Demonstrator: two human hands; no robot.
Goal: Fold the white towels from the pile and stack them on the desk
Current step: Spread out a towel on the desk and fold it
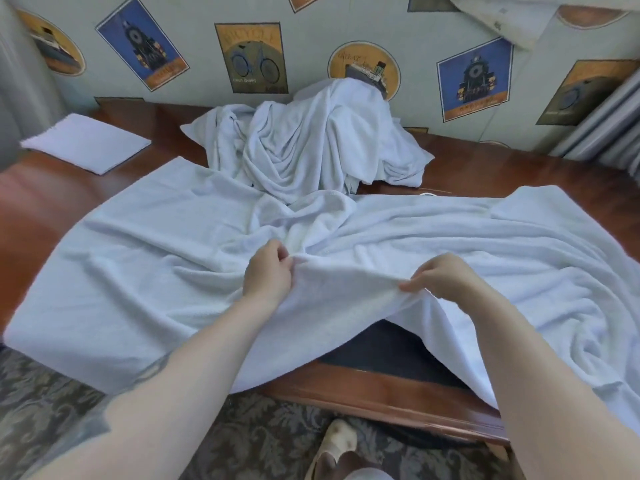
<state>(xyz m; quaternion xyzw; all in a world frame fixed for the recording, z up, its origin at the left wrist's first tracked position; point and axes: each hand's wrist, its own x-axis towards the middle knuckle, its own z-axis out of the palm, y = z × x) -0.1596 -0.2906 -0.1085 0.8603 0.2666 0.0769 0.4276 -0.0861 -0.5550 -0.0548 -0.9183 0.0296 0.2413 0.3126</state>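
A large white terry towel [145,258] lies spread and rumpled across the glossy reddish-brown wooden counter [45,199], its near edge hanging over the front. The left hand [268,271] and the right hand [440,275] each pinch that near edge, lifting a ridge of cloth between them. Behind it sits a heaped pile of white towels [311,140] against the poster-patterned wallpaper [311,39]. A folded white towel [86,142] lies at far left.

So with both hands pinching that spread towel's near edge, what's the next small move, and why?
Probably lift the near edge and carry it toward the pile to halve the spread towel. The left hand and right hand already pinch that edge, and the towel lies open and wrinkled.
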